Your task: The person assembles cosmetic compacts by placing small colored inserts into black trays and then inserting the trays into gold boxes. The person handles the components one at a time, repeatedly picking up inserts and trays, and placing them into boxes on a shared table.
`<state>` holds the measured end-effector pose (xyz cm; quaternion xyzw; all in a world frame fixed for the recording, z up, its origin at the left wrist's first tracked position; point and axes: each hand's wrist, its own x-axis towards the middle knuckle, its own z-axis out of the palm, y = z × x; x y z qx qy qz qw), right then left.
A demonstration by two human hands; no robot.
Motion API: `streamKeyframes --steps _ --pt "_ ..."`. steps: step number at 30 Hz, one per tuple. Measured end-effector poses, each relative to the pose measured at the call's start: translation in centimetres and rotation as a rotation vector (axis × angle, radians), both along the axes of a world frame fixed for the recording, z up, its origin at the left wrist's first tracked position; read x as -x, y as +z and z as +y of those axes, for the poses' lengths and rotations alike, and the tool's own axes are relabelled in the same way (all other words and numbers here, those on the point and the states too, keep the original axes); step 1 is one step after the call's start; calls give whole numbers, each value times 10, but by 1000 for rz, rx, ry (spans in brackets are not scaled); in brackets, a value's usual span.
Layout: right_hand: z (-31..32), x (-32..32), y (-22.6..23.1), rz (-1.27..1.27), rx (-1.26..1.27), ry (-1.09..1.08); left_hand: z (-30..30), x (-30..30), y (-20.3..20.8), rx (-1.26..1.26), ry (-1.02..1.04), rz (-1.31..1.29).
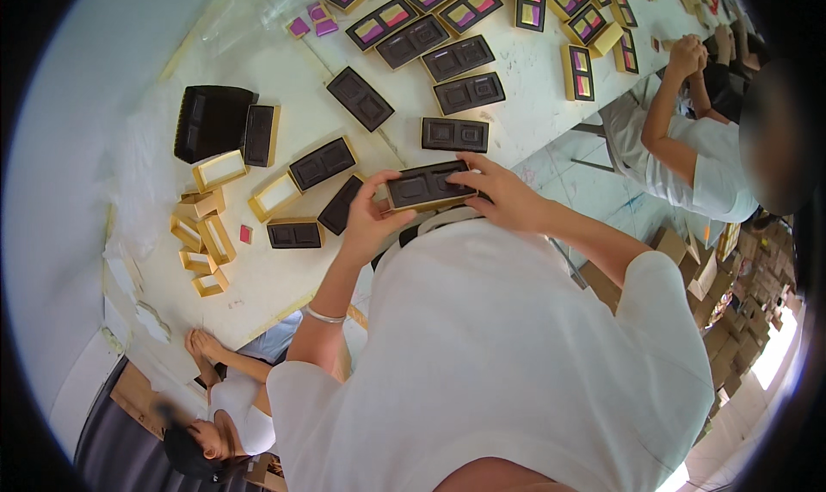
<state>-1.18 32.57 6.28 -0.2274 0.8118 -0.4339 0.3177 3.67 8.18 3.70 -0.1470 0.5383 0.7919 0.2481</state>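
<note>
At the table's near edge, close to my body, I hold a shallow gold box with a black two-compartment plastic insert. My left hand is closed round its left end, thumb and fingers at the sides. My right hand grips the right end, with fingers over the top of the insert. The compartments I can see hold nothing. Just beyond it lies a similar box with a black insert. Another such box lies to the left of my left hand.
Left on the white table are a stack of black inserts, several empty gold box frames and a small red piece. Boxes with pink, yellow and purple pieces crowd the far side. One person sits right, another lower left.
</note>
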Motion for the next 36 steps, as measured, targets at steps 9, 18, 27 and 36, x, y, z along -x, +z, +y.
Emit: streamKeyframes --steps 9,18,27,36 --pt "49 14 -87 443 -281 119 35 25 -41 968 -383 492" --pt "35 59 -104 597 -311 -11 -103 81 -35 1467 437 650" --pt "18 68 -62 649 -191 -21 -213 106 11 1965 441 720" --pt "-103 70 -53 734 -5 147 -146 -38 -27 1693 356 492"
